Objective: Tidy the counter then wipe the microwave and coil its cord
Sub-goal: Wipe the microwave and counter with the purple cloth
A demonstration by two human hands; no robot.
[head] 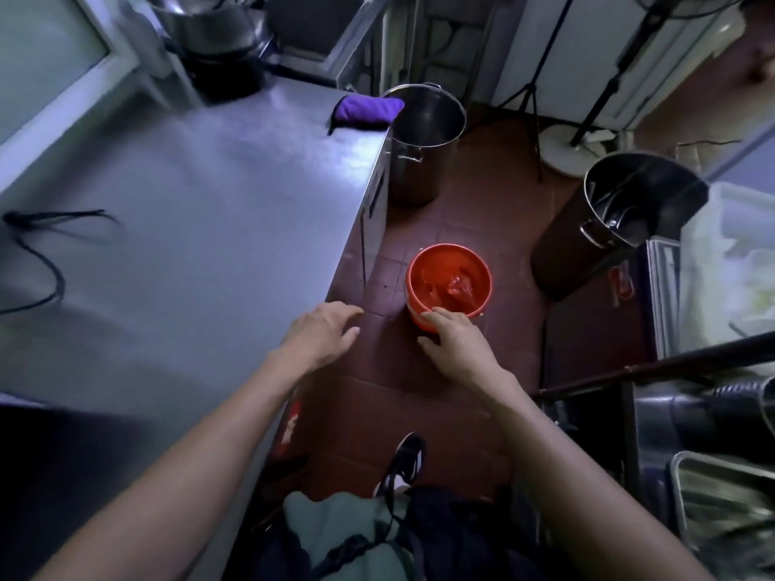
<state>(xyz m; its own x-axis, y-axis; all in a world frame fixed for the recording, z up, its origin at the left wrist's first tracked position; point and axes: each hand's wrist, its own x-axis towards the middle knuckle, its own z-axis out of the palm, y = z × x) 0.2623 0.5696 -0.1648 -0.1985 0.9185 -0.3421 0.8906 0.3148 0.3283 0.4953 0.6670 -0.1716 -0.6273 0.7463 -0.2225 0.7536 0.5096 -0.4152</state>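
Note:
The steel counter (201, 228) fills the left half of the view. A black cord (40, 249) lies looped on it at the left edge. At the counter's far corner lies a purple cloth (369, 111). On the red tiled floor stands an orange bucket (448, 283) with something wet and red inside. My right hand (455, 343) hovers over the bucket's near rim, fingers bent downward, holding nothing that I can see. My left hand (325, 335) floats open over the counter's near corner. The microwave is not in view.
A tall steel stockpot (423, 148) stands on the floor by the counter's far end. A second dark stockpot (620, 220) stands to the right. Tripod legs (537, 98) cross the far floor. A black bar (654, 366) and metal trays (721, 505) crowd the right side.

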